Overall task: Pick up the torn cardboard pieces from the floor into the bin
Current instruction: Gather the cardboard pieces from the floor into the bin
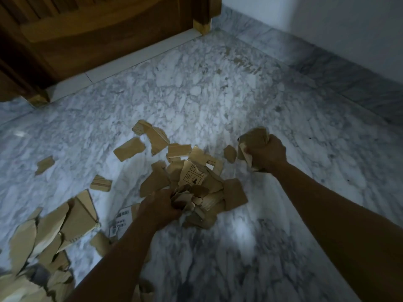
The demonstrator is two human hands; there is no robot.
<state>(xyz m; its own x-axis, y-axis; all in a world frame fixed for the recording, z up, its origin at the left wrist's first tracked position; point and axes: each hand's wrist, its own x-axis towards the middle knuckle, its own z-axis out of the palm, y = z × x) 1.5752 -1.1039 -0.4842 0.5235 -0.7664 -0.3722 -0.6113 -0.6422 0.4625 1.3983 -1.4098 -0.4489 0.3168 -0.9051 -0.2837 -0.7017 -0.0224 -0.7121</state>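
Over white marble floor (pixel 218 94), left hand (pixel 158 211) and right hand (pixel 267 152) are clutching torn brown cardboard pieces (pixel 253 139), more between grips

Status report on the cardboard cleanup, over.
Left hand grips a cardboard bundle. Right hand grips a crumpled piece. Loose pieces litter floor; bin not in view.

A dark wooden door (pixel 98 29) fills the upper left. A white threshold strip (pixel 122 63) runs along its foot. Right of the door, a pale wall (pixel 327 22) meets a grey marble skirting (pixel 327 68).
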